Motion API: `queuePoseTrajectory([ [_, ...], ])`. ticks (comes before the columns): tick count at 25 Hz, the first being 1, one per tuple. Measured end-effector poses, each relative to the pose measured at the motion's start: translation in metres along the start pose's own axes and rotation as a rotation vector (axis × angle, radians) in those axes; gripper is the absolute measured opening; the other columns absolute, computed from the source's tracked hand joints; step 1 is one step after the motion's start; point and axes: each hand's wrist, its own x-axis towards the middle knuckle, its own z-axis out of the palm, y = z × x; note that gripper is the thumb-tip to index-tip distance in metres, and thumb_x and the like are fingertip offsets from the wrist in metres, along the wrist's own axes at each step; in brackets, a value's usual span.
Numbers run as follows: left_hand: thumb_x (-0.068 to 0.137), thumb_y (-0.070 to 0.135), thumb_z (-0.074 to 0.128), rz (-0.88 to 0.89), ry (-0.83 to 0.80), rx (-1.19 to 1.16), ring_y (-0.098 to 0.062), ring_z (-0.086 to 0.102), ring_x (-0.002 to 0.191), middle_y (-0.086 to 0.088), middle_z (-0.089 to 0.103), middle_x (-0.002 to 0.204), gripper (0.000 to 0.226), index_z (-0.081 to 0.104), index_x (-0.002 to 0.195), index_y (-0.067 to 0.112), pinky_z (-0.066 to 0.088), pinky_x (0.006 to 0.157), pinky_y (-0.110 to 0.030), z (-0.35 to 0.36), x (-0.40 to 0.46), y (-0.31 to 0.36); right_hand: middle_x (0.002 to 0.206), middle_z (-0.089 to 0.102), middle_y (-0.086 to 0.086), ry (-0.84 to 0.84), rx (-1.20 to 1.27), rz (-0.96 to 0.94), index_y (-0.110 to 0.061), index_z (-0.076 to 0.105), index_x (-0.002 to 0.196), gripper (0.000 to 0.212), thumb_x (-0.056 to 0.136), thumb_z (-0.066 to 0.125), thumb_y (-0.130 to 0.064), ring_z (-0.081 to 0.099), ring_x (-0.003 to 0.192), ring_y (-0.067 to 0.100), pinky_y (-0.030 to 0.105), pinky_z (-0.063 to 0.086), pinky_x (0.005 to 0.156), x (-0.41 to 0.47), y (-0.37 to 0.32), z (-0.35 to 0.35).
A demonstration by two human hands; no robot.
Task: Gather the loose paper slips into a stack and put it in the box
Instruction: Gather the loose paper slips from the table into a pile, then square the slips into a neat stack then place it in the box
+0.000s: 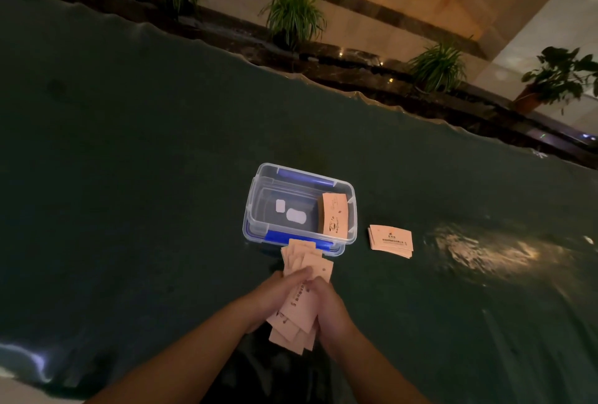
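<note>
Gripping uneven paper slips [296,303] between left hand [278,293] and right hand [326,303], print unreadable, box [259,209] beyond

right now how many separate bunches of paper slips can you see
3: a loose bunch held between the left hand and right hand, a stack at the right end inside the box, and a pile on the table right of it.
</note>
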Motion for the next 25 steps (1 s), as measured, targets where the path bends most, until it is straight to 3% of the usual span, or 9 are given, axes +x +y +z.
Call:
queuePoseTrajectory([
  [2,0.089,0.055,0.069,-0.006,0.020,-0.013,-0.026,0.077,0.103,-0.005,0.079,0.116,0.060,0.057,0.139,0.025,0.057,0.101,-0.050,0.000,0.001,0.004,0.120,0.077,0.017,0.003,-0.018,-0.038,-0.016,0.064,0.136,0.038,0.106,0.042,-0.025,0.075,0.109,0.032,0.046,0.062,0.089,0.001,-0.007,0.007],
  [6,0.091,0.044,0.063,0.043,0.003,-0.038,-0.030,0.074,0.106,-0.010,0.077,0.116,0.051,0.056,0.137,0.023,0.054,0.103,-0.054,0.000,-0.002,0.020,0.120,0.076,0.008,-0.037,-0.100,-0.152,-0.023,0.061,0.139,0.036,0.107,0.043,-0.023,0.078,0.102,0.018,0.031,0.062,0.077,-0.002,-0.025,0.006],
  [11,0.095,0.036,0.055,0.115,0.044,-0.133,-0.033,0.075,0.104,-0.013,0.080,0.109,0.037,0.066,0.128,0.027,0.058,0.096,-0.051,0.026,0.000,0.033,0.128,0.076,-0.003,-0.088,0.001,-0.260,-0.045,0.068,0.131,0.036,0.098,0.061,-0.033,0.078,0.109,0.014,0.037,0.065,0.088,-0.003,-0.034,-0.022],
  [14,0.095,0.036,0.056,0.160,0.111,-0.227,-0.034,0.078,0.098,-0.014,0.081,0.103,0.031,0.070,0.121,0.027,0.061,0.088,-0.049,0.054,0.008,0.042,0.124,0.079,-0.002,-0.112,0.112,-0.225,-0.039,0.058,0.140,0.042,0.100,0.066,-0.030,0.080,0.103,0.017,0.041,0.066,0.085,0.003,-0.039,-0.054],
  [17,0.097,0.036,0.056,0.201,0.186,-0.269,-0.028,0.080,0.083,-0.011,0.082,0.091,0.027,0.072,0.111,0.020,0.062,0.078,-0.044,0.094,0.021,0.051,0.119,0.082,0.007,-0.135,0.247,-0.178,-0.025,0.065,0.136,0.041,0.098,0.068,-0.039,0.080,0.105,0.027,0.052,0.064,0.092,0.005,-0.042,-0.094],
  [20,0.095,0.033,0.060,0.170,0.215,-0.410,-0.031,0.079,0.088,-0.013,0.081,0.094,0.029,0.069,0.112,0.012,0.060,0.090,-0.050,0.136,0.037,0.060,0.122,0.080,0.015,-0.202,0.465,-0.137,-0.019,0.083,0.118,0.053,0.083,0.065,-0.055,0.078,0.110,0.032,0.046,0.061,0.089,0.005,-0.042,-0.141],
  [22,0.092,0.027,0.062,0.196,0.225,-0.518,-0.036,0.076,0.103,-0.018,0.080,0.106,0.035,0.066,0.122,0.009,0.054,0.101,-0.057,0.167,0.050,0.066,0.128,0.077,0.016,-0.209,0.609,-0.147,-0.016,0.078,0.127,0.059,0.084,0.063,-0.053,0.074,0.118,0.034,0.046,0.057,0.093,0.010,-0.041,-0.177],
  [25,0.092,0.018,0.066,0.262,0.197,-0.616,-0.038,0.072,0.114,-0.017,0.078,0.117,0.042,0.061,0.134,0.019,0.054,0.103,-0.061,0.209,0.068,0.070,0.127,0.078,0.010,-0.159,0.669,-0.191,-0.024,0.061,0.139,0.063,0.080,0.078,-0.040,0.073,0.120,0.031,0.052,0.058,0.097,0.020,-0.041,-0.211],
])
